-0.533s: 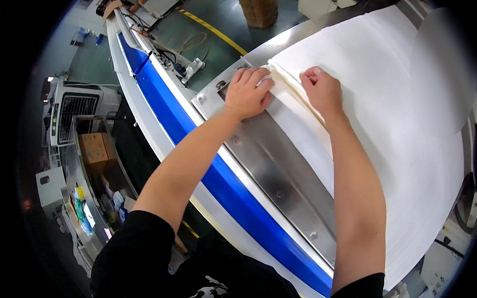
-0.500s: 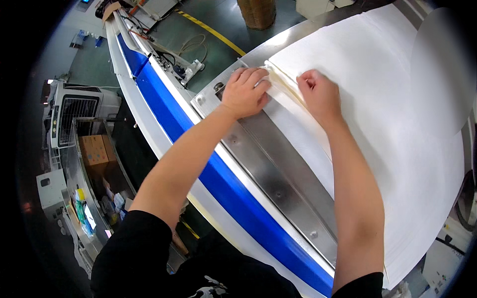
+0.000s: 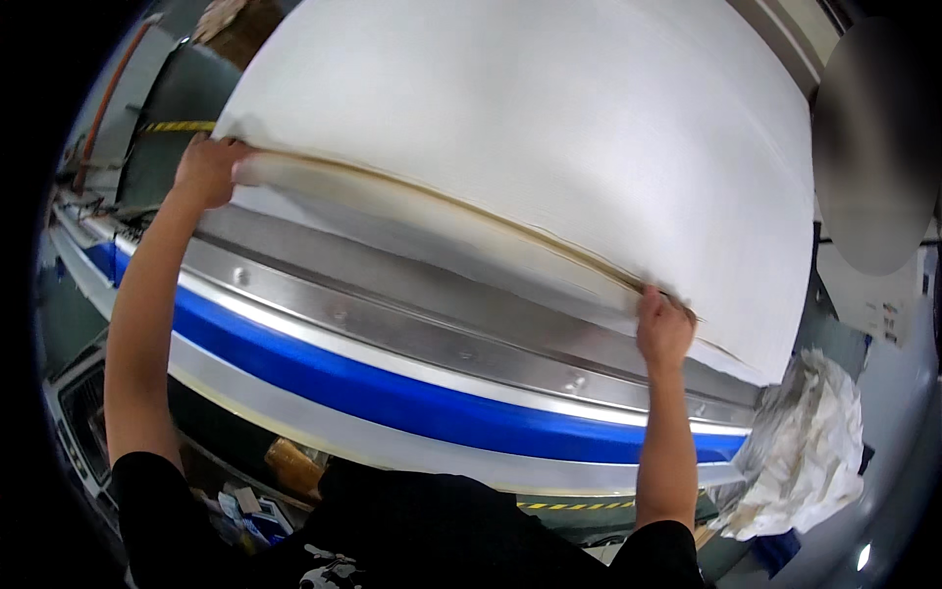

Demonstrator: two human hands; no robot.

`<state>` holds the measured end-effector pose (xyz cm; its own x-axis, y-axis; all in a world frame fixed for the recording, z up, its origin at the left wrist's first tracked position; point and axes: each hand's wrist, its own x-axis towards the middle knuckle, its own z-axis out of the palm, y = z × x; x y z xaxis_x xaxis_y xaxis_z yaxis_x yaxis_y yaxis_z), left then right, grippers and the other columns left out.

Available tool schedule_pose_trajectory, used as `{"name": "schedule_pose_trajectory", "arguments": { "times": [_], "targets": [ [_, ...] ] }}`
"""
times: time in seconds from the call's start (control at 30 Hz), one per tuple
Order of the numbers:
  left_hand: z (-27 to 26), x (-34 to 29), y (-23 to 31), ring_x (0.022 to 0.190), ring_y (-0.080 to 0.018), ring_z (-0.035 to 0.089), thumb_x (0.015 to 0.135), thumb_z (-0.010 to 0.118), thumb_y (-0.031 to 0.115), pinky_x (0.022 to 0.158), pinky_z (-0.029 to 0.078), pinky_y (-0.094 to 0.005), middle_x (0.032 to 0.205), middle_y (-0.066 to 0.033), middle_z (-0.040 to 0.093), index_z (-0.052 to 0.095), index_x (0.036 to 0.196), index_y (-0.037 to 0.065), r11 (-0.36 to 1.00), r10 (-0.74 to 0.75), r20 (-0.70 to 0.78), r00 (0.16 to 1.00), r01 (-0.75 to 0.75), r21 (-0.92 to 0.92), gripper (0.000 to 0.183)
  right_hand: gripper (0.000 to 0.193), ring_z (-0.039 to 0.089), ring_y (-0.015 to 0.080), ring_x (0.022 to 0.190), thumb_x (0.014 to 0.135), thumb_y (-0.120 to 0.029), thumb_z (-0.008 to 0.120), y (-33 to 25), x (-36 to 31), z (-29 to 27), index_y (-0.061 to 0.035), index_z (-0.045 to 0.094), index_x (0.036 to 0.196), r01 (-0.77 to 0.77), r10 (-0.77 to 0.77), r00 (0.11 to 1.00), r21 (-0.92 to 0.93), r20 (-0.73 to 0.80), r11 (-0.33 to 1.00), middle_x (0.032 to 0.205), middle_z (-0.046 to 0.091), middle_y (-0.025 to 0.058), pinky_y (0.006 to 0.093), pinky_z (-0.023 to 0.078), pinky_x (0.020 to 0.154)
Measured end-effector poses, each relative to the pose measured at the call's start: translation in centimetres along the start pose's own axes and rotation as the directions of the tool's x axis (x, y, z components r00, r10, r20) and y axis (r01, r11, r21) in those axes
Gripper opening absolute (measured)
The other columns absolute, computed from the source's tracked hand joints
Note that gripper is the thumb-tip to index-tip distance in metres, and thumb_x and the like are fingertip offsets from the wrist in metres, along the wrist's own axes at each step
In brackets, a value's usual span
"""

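A wide stack of white sheets (image 3: 510, 108) covers the metal table, its yellowish front edge running across in front of me. Both arms are spread apart along that edge. At the stack's left corner, my left hand (image 3: 208, 169) is closed on the sheets, its fingertips partly blurred. My right hand (image 3: 667, 329) is closed on the same edge toward the right end, with the fingers partly hidden by the paper. Between the hands the front part of the upper sheets hangs blurred over the steel strip (image 3: 407, 324).
A blue band (image 3: 392, 391) with a white rail (image 3: 343, 412) runs along the machine's near side. Crumpled white material (image 3: 810, 452) is heaped at the right end. A wrapped brown object (image 3: 294, 466) lies below the rail. Yellow-black floor tape (image 3: 177, 127) shows at far left.
My view has swung to the right along the table. My hands, close together at the left corner before, are now far apart, the right one having moved along the sheet edge.
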<state>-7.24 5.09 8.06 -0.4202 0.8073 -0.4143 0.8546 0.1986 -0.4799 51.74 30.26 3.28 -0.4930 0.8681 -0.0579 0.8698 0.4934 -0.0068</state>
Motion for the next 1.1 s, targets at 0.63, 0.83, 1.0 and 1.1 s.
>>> {"name": "schedule_pose_trajectory", "arguments": {
  "times": [0.63, 0.83, 1.0, 1.1],
  "targets": [
    [13.7, 6.0, -6.3, 0.089, -0.0363, 0.062, 0.084, 0.049, 0.003, 0.076, 0.050, -0.0427, 0.095, -0.0192, 0.064, 0.064, 0.099, 0.003, 0.971, -0.160, -0.103, 0.982, 0.137, -0.196, 0.020, 0.036, 0.059, 0.0353, 0.103, 0.086, -0.031, 0.048, 44.8, -5.0, -4.2, -0.0096, 0.066, 0.109, -0.407, 0.515, 0.735, -0.320, 0.441, 0.855, 0.107, 0.064, 0.0186, 0.0407, 0.045, 0.093],
    [12.8, 4.4, -6.8, 0.091, -0.0349, 0.060, 0.083, 0.050, 0.002, 0.081, 0.047, -0.0441, 0.094, -0.0179, 0.064, 0.064, 0.098, 0.005, 0.976, -0.186, -0.085, 0.979, 0.174, -0.130, 0.022, 0.040, 0.060, 0.0320, 0.102, 0.078, -0.017, 0.055, 46.2, -6.6, -2.2, -0.0149, 0.060, 0.118, -0.287, 0.491, 0.812, -0.516, 0.316, 0.807, 0.113, 0.063, 0.0117, 0.0417, 0.048, 0.090],
    [4.7, 2.0, -0.9, 0.102, -0.0269, 0.058, 0.085, 0.046, 0.006, 0.095, 0.039, -0.0430, 0.106, -0.0096, 0.064, 0.059, 0.114, 0.014, 0.987, -0.127, 0.047, 0.991, 0.121, 0.110, 0.033, 0.046, 0.061, 0.0309, 0.100, 0.074, -0.013, 0.055, 43.6, -6.0, -6.9, -0.0219, 0.060, 0.119, -0.254, 0.486, 0.774, -0.504, 0.405, 0.825, 0.109, 0.064, 0.0125, 0.0418, 0.048, 0.087],
    [-0.9, -0.2, 0.1, 0.101, -0.0275, 0.059, 0.085, 0.045, 0.005, 0.093, 0.042, -0.0414, 0.109, -0.0080, 0.064, 0.062, 0.112, 0.016, 0.985, -0.165, -0.012, 0.986, 0.165, 0.046, 0.034, 0.040, 0.060, 0.0316, 0.102, 0.074, -0.013, 0.055, 45.8, -7.2, -9.1, -0.0192, 0.065, 0.113, -0.298, 0.464, 0.811, -0.430, 0.357, 0.852, 0.109, 0.065, 0.0123, 0.0411, 0.046, 0.088]
  ]
}}
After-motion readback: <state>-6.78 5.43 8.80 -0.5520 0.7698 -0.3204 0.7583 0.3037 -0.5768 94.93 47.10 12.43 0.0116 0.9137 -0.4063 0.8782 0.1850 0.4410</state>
